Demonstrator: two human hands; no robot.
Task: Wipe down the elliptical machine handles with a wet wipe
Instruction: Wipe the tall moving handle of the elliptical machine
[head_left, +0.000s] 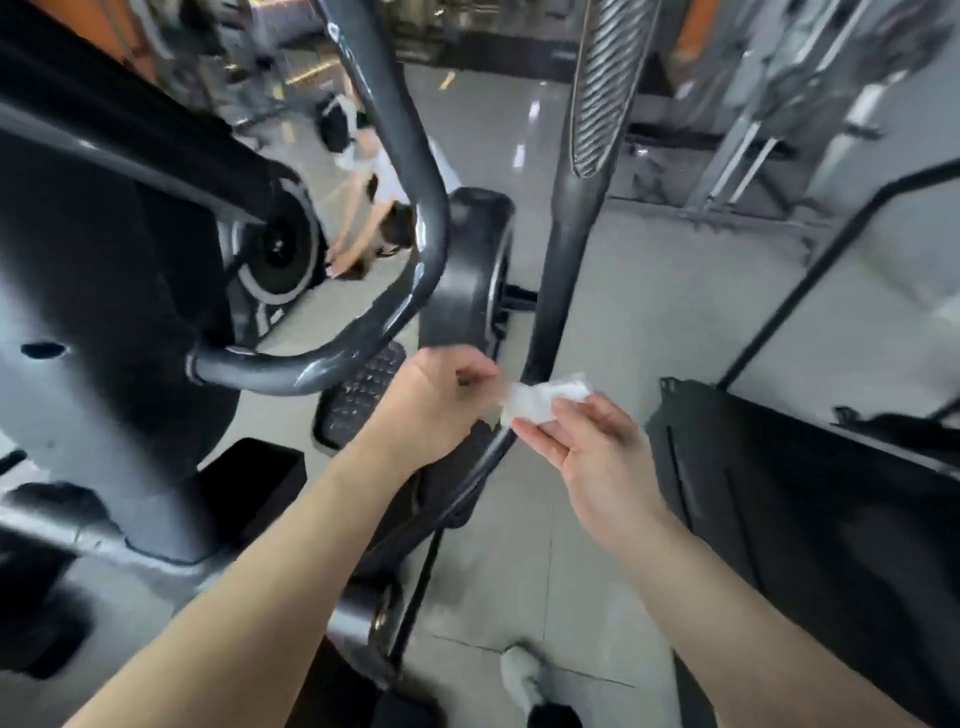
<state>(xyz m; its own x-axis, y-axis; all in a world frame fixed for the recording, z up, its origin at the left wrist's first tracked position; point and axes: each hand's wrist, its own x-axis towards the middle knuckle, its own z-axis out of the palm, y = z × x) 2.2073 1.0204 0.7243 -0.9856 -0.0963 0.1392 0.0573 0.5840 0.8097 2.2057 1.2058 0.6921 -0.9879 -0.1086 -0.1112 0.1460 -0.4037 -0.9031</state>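
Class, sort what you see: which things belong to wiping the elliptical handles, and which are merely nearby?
Job: wipe, pinched between left hand and right hand; curved handle; ribbed handle.
Nearby: pedal; flywheel cover; shoe; second person.

Glossy grey gym floor
The elliptical machine stands on it beyond the left hand; a pale shoe rests below the right hand.
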